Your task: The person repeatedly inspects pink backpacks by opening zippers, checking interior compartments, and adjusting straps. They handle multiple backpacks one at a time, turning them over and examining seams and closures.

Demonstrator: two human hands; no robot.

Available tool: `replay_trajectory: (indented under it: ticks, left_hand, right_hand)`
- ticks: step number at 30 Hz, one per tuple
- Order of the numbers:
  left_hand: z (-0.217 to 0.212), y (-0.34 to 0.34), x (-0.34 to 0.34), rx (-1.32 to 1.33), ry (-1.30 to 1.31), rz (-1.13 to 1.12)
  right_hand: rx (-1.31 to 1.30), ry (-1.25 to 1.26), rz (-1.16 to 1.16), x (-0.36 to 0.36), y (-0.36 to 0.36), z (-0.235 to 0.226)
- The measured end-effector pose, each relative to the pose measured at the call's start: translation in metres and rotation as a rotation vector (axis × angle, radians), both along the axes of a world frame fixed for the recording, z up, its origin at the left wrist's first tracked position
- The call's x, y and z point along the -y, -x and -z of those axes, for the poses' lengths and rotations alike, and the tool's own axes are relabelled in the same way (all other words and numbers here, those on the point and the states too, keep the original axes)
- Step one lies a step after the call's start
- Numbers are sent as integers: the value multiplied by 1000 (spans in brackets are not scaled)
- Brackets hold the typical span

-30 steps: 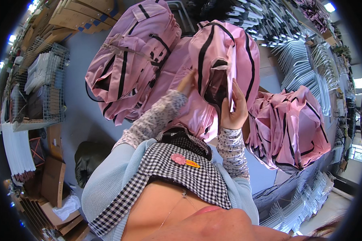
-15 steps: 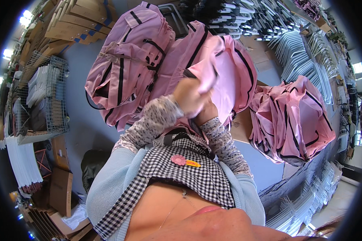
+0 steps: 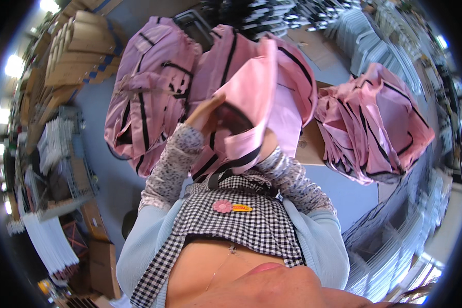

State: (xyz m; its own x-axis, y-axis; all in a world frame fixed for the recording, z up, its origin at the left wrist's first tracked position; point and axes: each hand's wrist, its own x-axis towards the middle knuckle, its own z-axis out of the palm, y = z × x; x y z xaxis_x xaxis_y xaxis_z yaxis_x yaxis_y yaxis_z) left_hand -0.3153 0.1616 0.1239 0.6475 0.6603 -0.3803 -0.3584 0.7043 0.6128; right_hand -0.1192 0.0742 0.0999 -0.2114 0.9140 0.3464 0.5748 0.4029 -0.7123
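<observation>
workshop or warehouse: stacked cardboard (image 3: 82,49), wire cage (image 3: 81,177), rows of metal tubes (image 3: 377,51)

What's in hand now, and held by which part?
A pink bag. The left hand holds it at the left edge of its dark opening; the right hand is at its lower right side, its grip hidden.

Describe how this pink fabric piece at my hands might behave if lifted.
The pink fabric piece is probably floppy: it curves and folds between your left hand and right hand. It's likely light for its size, as its cloth looks thin. It may sag unevenly, given its loose lower flap.
</observation>
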Motion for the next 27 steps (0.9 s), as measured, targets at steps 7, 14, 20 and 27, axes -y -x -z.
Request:
replay_trajectory:
  ticks: [7,14,20,27]
  left_hand:
    - [15,24,31,-124,-292,-232]
    - [44,122,72,-217,-495,-358]
    - [92,120,91,-324,-535,-455]
    - [164,113,76,-428,-745,-371]
  right_hand:
    - [169,-510,-200,9,-33,-90]
    - [-1444,-144,392,4,-145,-21]
    - [-1853,763,-72,3,-30,72]
    - [-1802,697,-103,16,-32,84]
